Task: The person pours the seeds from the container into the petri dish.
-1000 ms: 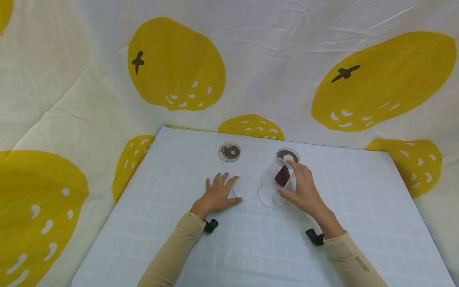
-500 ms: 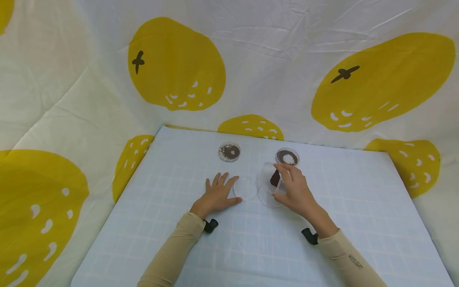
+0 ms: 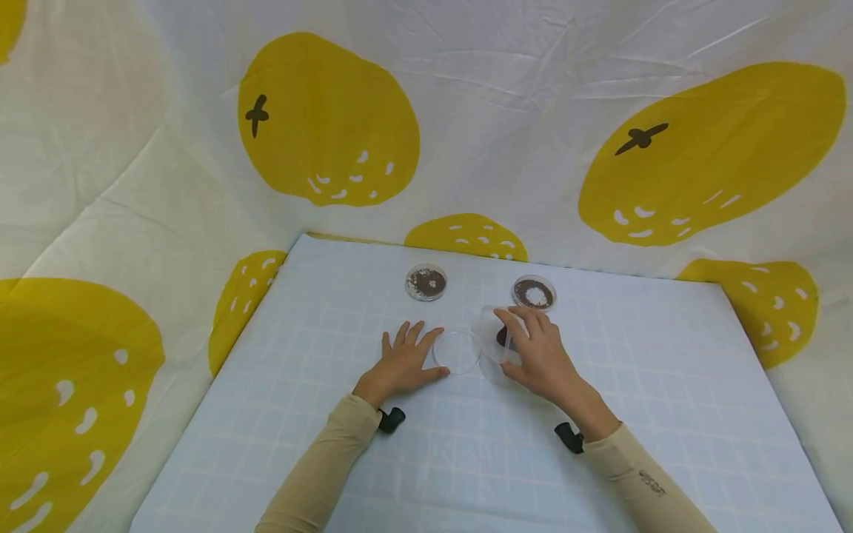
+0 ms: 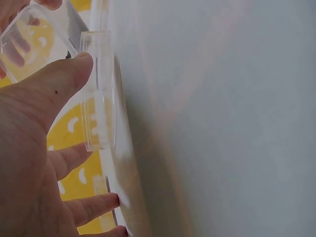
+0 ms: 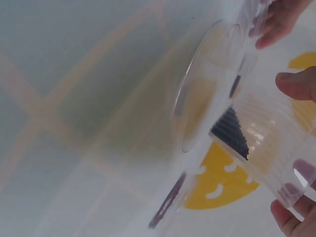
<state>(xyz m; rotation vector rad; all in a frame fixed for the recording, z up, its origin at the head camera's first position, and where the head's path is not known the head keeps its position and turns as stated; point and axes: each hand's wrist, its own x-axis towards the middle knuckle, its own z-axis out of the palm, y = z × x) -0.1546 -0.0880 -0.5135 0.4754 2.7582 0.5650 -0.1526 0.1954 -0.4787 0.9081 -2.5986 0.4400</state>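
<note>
My left hand [image 3: 400, 363] lies spread on the table, its thumb and forefinger touching opposite sides of a clear petri dish [image 3: 457, 352]. In the left wrist view the thumb tip is against the wall of that dish [image 4: 98, 103]. My right hand [image 3: 543, 359] grips a clear plastic cup [image 3: 489, 326], tipped with its mouth to the left. Dark brown, soil-like grains [image 5: 231, 132] sit in the ribbed cup [image 5: 266, 136] in the right wrist view. A second clear round dish [image 3: 494, 372] lies partly hidden beneath the cup.
Farther back stand two petri dishes with dark grains: one at the left [image 3: 421, 280] with scattered pale spots, one at the right [image 3: 518, 295] with a pale round patch. A pale checked cloth [image 3: 460, 459] covers the table; a lemon-printed sheet [image 3: 493, 148] hangs behind.
My right hand has carried the cup left from near the back right dish, turning its mouth further leftward. Less of the dark grains shows in the head view. The left hand stays put.
</note>
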